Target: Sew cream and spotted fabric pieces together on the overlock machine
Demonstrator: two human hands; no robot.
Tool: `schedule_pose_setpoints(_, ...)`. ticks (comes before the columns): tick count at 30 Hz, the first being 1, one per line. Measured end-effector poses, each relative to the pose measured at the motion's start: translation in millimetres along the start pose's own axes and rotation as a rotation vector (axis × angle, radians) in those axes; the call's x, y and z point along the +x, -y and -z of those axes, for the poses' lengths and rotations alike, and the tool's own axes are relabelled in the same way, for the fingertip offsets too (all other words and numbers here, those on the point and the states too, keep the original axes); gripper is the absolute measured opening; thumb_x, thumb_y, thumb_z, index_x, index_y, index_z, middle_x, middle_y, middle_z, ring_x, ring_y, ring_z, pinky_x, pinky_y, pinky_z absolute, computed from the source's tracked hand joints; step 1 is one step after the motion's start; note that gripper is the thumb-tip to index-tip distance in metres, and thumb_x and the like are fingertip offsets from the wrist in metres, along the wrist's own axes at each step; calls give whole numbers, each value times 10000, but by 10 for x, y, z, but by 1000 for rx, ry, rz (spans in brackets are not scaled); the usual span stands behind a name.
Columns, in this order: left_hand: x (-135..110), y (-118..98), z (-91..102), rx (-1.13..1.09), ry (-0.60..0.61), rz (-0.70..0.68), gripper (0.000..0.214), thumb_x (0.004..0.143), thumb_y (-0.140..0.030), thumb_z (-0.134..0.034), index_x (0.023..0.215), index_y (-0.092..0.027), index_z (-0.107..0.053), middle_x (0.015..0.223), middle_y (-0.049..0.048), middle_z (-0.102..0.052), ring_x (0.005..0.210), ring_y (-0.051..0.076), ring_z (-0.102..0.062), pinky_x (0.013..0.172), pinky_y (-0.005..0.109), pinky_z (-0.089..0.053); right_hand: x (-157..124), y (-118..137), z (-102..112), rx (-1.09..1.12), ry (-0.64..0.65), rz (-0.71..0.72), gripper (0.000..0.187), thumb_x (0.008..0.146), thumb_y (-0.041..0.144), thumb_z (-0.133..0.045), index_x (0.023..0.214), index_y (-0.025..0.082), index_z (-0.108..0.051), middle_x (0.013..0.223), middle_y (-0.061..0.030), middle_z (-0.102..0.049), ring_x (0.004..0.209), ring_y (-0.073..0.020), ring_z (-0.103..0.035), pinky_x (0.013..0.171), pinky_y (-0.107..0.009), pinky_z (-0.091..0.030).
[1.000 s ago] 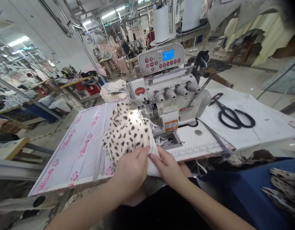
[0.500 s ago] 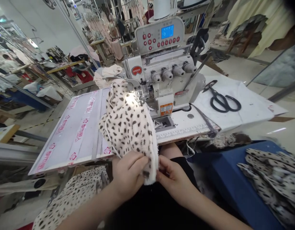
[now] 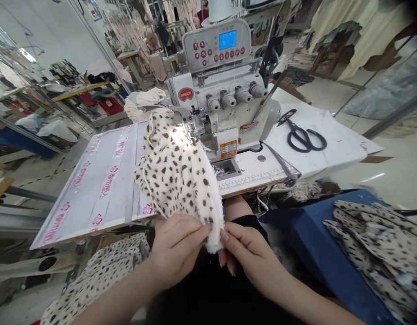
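Observation:
A cream fleece fabric piece with dark spots [image 3: 181, 176] lies over the front of an overlock sewing machine [image 3: 222, 108], its far part under the lit needle area. The near end hangs over the table edge towards me. My left hand [image 3: 179, 246] is closed on that end, thumb and fingers pinching it near the white edge. My right hand [image 3: 245, 253] pinches the white edge from the other side, its thumb on top and its lower fingers curled beneath. A thin pale cord or seam runs along the fabric's left side.
Black scissors [image 3: 305, 137] lie on the white tabletop right of the machine. More spotted fabric [image 3: 381, 248] rests on a blue surface [image 3: 306, 243] at lower right, and another spotted pile [image 3: 107, 266] hangs at lower left. A pink-printed covered board [image 3: 93, 180] extends left.
My right hand has shifted onto the fabric's edge, with its fingers now showing below it. The whole view has moved slightly, so the machine sits a little further left.

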State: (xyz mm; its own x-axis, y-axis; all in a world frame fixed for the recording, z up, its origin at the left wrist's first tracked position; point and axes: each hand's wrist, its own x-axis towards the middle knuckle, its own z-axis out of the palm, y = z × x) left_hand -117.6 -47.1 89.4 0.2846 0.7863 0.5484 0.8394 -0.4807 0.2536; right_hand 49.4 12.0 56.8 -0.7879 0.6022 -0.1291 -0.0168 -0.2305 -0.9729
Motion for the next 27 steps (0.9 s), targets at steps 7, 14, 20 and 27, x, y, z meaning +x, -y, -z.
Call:
schedule_pose_setpoints(7, -70, 4, -33, 72, 44, -7, 286, 792, -66, -502, 1054, -172, -551, 853, 48, -607, 852, 159, -538, 847, 368, -415, 14, -9, 9, -26, -6, 3, 379, 905, 404, -354, 638, 166, -480, 521, 35, -474, 426, -57, -402, 418, -170, -300)
schedule_pose_setpoints(14, -108, -60, -21, 24, 58, 8, 271, 786, -46, -528, 1015, -182, -577, 889, 34, -618, 865, 142, -535, 861, 350, -387, 53, 20, 21, 22, -24, -45, 373, 890, 415, -370, 636, 164, -478, 503, 38, -477, 399, -54, -389, 391, -170, -286)
schedule_pose_setpoints(20, -137, -48, -57, 11, 52, -8, 267, 778, -32, -544, 1016, -147, -582, 912, 46, -623, 897, 148, -528, 925, 367, -331, 57, 23, 47, 74, -14, -75, 381, 880, 404, -391, 600, 154, -460, 473, 37, -490, 361, -42, -378, 362, -159, -264)
schedule_pose_setpoints(27, -130, -86, -107, 72, 31, -2, 263, 749, -102, -608, 1004, -157, -583, 903, 49, -630, 898, 175, -535, 928, 388, -331, 84, -53, 72, 252, 22, -124, 353, 853, 405, -437, 625, 143, -501, 449, 34, -512, 315, -42, -368, 323, -155, -249)
